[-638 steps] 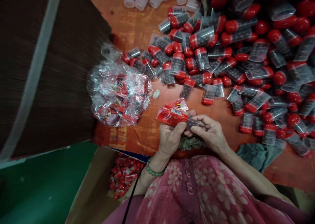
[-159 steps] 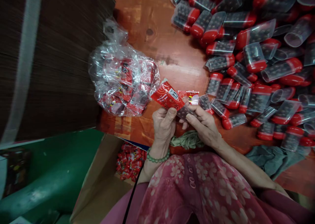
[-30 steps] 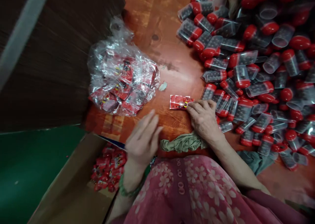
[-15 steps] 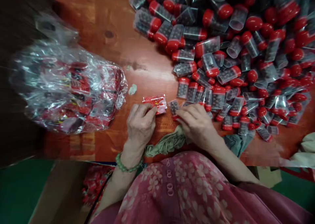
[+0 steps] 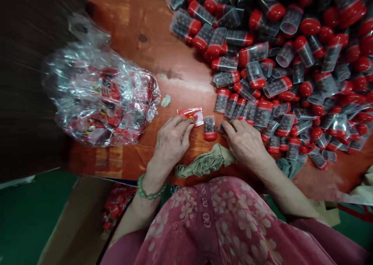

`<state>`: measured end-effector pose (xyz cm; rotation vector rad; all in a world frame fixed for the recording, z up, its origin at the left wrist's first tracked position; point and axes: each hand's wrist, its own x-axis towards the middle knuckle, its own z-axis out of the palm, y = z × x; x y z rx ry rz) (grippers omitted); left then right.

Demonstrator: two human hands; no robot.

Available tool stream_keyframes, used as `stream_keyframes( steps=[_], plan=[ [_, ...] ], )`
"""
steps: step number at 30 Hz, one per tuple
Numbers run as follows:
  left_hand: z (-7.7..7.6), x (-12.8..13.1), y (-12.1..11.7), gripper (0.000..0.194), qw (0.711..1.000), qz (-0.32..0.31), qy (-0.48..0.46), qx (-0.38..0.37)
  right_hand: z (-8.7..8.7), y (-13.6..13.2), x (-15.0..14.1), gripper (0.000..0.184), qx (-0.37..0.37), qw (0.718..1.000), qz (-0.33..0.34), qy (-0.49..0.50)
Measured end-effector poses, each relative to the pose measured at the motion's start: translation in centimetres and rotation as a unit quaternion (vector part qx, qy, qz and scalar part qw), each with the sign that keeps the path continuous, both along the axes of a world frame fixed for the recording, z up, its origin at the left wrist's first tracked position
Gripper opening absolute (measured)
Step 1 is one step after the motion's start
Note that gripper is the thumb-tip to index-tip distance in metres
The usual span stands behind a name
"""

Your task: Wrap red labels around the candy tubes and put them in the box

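Note:
My left hand (image 5: 173,138) rests on the table, thumb and fingertips together at the near edge of a small red printed packet (image 5: 198,116). To the right of that packet lies a clear dotted tube with a red cap (image 5: 209,127), its cap towards me, touched by neither hand. My right hand (image 5: 247,144) is low on the table with fingers curled over another clear tube (image 5: 220,128); most of that piece is hidden beneath the fingers. A crumpled green cloth (image 5: 205,163) lies between my wrists.
A big heap of red-capped clear tubes (image 5: 256,74) covers the right and back of the table (image 5: 140,63). At left sits a clear plastic bag (image 5: 105,98) of red packets. Below the table edge, a cardboard box (image 5: 75,218) holds red wrapped pieces (image 5: 116,204).
My left hand came from near the table edge to the packet. My right hand left the packet, set one red-capped tube beside it, then shifted right onto another tube.

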<state>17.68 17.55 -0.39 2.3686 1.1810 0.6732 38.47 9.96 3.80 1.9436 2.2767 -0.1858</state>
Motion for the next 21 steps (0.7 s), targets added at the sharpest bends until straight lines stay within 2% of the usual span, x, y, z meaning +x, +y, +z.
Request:
stream_keyframes(
  steps=[4,7,9,12,14,17,21],
  plan=[
    [0.1,0.1,0.4,0.015,0.996,0.041,-0.060,-0.048,0.9,-0.2,1.1,0.039,0.021,0.999,0.024,0.021],
    [-0.2,0.1,0.4,0.004,0.989,0.070,-0.115,-0.057,1.4,-0.6,2.3,0.045,0.081,0.985,0.001,0.155],
    [-0.4,0.2,0.2,0.006,0.990,0.079,-0.119,-0.017,1.4,-0.9,2.9,0.046,0.129,0.953,-0.023,0.273],
    [-0.7,0.5,-0.3,0.012,0.989,0.075,-0.072,0.106,0.8,-1.1,3.3,0.043,0.166,0.900,-0.076,0.395],
    [-0.9,0.8,-0.8,0.017,0.984,0.058,-0.037,0.166,0.3,-1.0,2.9,0.040,0.173,0.873,-0.124,0.439],
    [-1.3,1.1,-1.6,0.022,0.983,0.027,-0.004,0.182,-0.2,0.1,1.3,0.035,0.206,0.851,-0.155,0.457],
    [-1.7,1.0,-2.2,0.021,0.988,0.010,0.006,0.152,-1.0,2.4,-1.5,0.028,0.238,0.854,-0.077,0.455]
  ],
)
